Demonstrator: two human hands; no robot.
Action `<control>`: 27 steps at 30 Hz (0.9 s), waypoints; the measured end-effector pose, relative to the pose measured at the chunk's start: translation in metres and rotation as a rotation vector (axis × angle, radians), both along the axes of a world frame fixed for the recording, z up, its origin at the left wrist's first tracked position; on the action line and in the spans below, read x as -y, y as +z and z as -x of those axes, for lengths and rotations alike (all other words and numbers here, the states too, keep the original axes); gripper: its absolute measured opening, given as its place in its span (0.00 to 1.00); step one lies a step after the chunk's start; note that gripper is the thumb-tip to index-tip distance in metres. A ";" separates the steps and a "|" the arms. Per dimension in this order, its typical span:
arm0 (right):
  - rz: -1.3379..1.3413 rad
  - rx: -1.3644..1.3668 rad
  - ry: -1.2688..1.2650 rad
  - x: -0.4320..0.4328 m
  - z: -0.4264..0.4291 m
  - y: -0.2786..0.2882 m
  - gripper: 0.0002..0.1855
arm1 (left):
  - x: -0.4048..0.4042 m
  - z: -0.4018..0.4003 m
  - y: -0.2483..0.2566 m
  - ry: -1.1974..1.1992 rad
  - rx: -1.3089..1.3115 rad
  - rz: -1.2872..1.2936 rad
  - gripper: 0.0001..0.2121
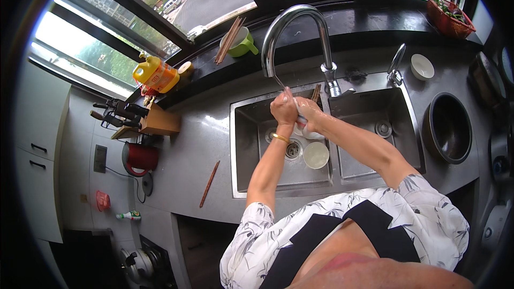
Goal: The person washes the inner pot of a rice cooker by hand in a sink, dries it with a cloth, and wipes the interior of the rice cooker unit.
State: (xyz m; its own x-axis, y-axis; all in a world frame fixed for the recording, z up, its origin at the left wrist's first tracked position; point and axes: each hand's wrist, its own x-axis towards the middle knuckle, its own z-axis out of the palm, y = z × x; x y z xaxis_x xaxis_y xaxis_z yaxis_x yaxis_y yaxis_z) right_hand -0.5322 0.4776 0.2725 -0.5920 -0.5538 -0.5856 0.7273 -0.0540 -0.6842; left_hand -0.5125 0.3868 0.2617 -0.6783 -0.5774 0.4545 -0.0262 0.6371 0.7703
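Note:
Over the left sink basin [241, 168], my left hand [283, 109] and my right hand [308, 111] are pressed together under a thin stream from the chrome faucet [295, 12]. Both are closed around a wet, pale cloth [302, 119], its lower part hanging below the right hand. My fingers hide most of it. A gold bangle [280, 137] circles my left wrist. Below the hands a light-coloured bowl [316, 155] stands on the basin floor beside the drain strainer [293, 149]. A bundle of chopsticks [316, 92] leans in the basin's back right corner.
Right of the basin lie a second basin [363, 168], a white bowl [422, 67] and a dark pot [447, 128]. Chopsticks [210, 184] rest on the left counter, near a knife block [162, 119] and red kettle [139, 158]. A green mug [242, 43] and yellow jug [156, 74] stand on the ledge.

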 end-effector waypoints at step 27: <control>-0.319 -0.280 0.459 -0.100 0.044 -0.005 0.25 | 0.019 -0.030 0.046 -0.336 0.166 -0.475 0.06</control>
State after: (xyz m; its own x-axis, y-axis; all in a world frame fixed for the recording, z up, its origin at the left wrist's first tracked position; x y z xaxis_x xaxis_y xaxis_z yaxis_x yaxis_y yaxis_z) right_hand -0.5762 0.5780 0.2673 -0.4906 -0.6113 -0.6210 0.4185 0.4598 -0.7832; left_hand -0.4830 0.3681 0.3078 -0.8985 -0.4330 0.0714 -0.0277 0.2184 0.9755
